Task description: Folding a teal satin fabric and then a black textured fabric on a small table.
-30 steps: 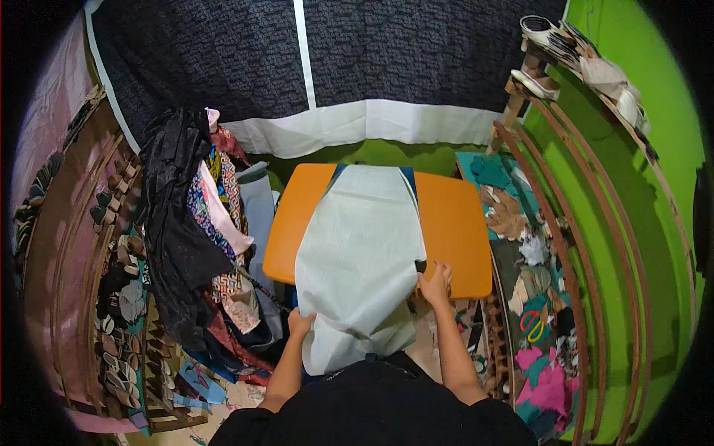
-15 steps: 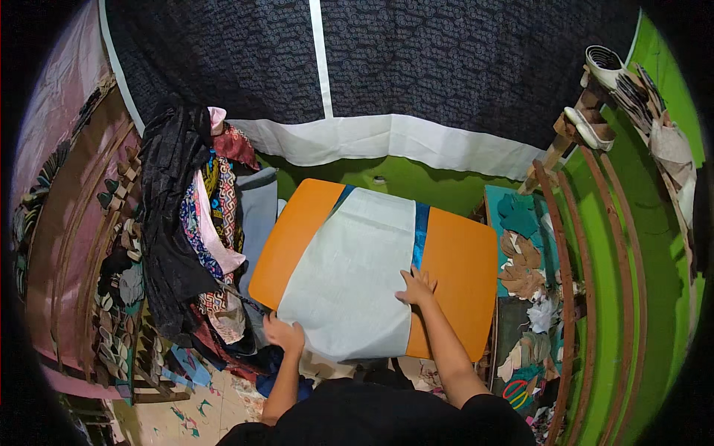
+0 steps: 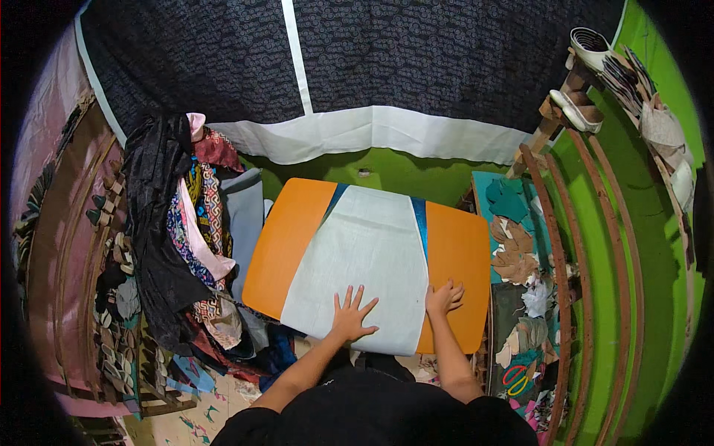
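Observation:
A pale whitish sheet of cloth (image 3: 357, 253) lies spread over the middle of an orange tabletop (image 3: 461, 245). Shiny blue material (image 3: 420, 217) peeks out from under it along both sides toward the far edge. My left hand (image 3: 352, 318) rests flat on the near part of the sheet, its fingers spread and nothing in them. At the sheet's right edge, my right hand (image 3: 444, 299) touches the cloth border and the orange top, with its fingers apart.
Piled fabrics with a black cloth (image 3: 160, 223) hang left of the table. On the right, a shelf carries cut pieces (image 3: 513, 249) and red-and-yellow-handled scissors (image 3: 516, 379). Wooden rails (image 3: 621, 260) run along the green wall. A dark patterned curtain (image 3: 446, 67) hangs behind.
My left hand has moved from the sheet's near left corner onto its near middle and spread flat. The right hand has shifted slightly right and nearer, and the sheet's right side covers more blue.

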A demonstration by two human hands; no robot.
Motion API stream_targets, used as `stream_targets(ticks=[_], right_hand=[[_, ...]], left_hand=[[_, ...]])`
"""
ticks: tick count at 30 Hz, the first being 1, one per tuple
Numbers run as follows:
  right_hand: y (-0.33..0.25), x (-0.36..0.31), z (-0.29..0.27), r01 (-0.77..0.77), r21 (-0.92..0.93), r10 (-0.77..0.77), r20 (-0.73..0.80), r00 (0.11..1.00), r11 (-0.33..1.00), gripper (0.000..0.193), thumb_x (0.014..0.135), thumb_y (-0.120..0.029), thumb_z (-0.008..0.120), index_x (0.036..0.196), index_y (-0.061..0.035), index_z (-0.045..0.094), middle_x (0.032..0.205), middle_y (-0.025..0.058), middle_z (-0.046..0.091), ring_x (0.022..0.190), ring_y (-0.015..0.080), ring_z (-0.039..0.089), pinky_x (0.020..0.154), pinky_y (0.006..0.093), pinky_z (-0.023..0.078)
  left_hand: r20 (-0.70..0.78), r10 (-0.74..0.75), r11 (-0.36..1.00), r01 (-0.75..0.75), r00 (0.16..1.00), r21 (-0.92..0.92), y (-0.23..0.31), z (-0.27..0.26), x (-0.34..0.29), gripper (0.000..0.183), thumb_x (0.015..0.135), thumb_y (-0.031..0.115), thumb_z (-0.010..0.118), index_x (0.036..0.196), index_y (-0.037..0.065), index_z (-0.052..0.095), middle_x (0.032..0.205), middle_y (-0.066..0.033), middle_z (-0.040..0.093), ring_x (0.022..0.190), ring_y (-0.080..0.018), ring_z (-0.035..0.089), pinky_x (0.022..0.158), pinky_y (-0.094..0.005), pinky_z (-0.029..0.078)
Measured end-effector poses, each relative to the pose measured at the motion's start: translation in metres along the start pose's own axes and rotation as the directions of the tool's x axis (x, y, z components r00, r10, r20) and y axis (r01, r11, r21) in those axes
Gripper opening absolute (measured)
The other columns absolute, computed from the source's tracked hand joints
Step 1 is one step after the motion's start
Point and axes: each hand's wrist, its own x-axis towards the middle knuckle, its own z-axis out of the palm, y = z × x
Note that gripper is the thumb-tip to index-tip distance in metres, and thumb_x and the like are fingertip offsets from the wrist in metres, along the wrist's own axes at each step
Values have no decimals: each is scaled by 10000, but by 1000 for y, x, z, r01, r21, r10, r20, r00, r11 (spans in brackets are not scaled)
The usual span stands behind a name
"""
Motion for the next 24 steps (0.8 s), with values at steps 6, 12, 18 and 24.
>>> stream_targets(ticks=[6, 12, 18, 24], right_hand=[[-85, -10, -1, 505, 337, -518, -56, 853, 795, 547, 696, -189, 620, 1170, -29, 400, 1280, 191, 292, 1199, 339, 263, 961, 513, 202], [-102, -18, 32, 573, -11, -569, 102, 816, 820, 627, 761, -292, 556, 1288, -68, 300, 1373, 134, 208, 1268, 304, 184, 999, 512, 148], [-102, -19, 33, 556, -12, -550, 128, 825, 831, 636, 751, -307, 551, 1285, -59, 310, 1375, 144, 213, 1269, 306, 189, 996, 521, 140], [-105, -17, 24, 543, 34, -537, 208, 817, 839, 633, 729, -286, 554, 1268, -49, 324, 1374, 153, 212, 1262, 322, 207, 995, 517, 139]], left_hand=[[49, -43, 990, 50, 998, -131, -1, -12, 3, 696, 648, 530, 577, 1269, 310, 352, 1389, -158, 148, 1273, -403, 81, 923, -652, 72], [-115, -19, 978, -6, 993, -210, -71, -6, 85, 593, 756, 360, 534, 1267, 119, 353, 1373, -141, 213, 1280, -294, 175, 1002, -523, 142], [-109, 146, 979, -159, 983, -129, -133, -24, 177, 671, 726, 499, 532, 1282, 171, 350, 1374, -108, 234, 1284, -270, 176, 1016, -475, 154], [-205, 50, 969, -97, 977, -227, -181, -35, 257, 676, 723, 459, 568, 1273, 129, 355, 1363, -141, 235, 1269, -300, 191, 1021, -413, 201]])
